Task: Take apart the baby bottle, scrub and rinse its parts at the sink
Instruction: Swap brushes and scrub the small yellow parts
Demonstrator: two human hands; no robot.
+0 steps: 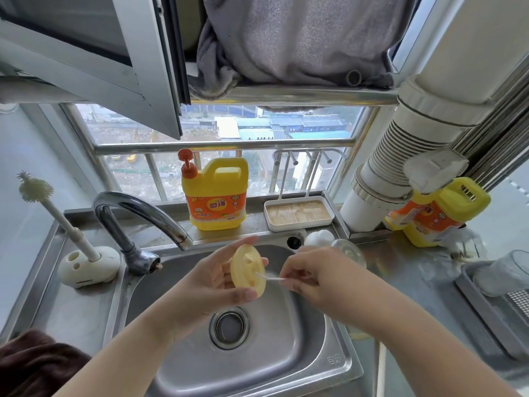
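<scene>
Over the steel sink my left hand grips a round yellow bottle collar, its inner side turned toward me. My right hand pinches a thin clear straw-like part whose tip touches the collar's inside. A clear glass bottle part lies on the counter behind my right hand, beside a white rounded piece. A white bottle brush stands in its holder at the left.
The chrome tap arches over the sink's left side with no water running. A yellow detergent jug and a white tray stand on the sill. A second jug lies right, near a drain rack. A brown cloth is bottom left.
</scene>
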